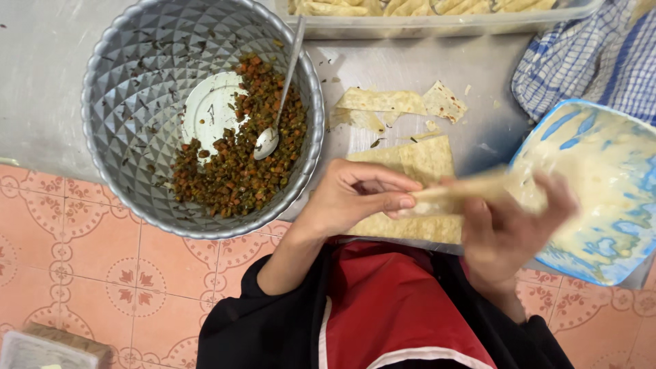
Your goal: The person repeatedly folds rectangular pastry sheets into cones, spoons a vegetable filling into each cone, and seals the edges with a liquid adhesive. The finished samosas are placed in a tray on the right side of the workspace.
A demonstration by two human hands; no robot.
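My left hand (355, 195) pinches the folded pastry strip (451, 190) w/ thumb & fingers so the fold stays shut; right hand (509, 229), blurred, grips its other end by the blue paste bowl (601, 184). Strip sits just right of the metal filling bowl (137, 102), spoon (277, 102) resting inside.

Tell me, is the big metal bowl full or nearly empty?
Nearly empty: the metal bowl has a bare patch of bottom showing, with a low heap of chopped filling and a spoon in it.
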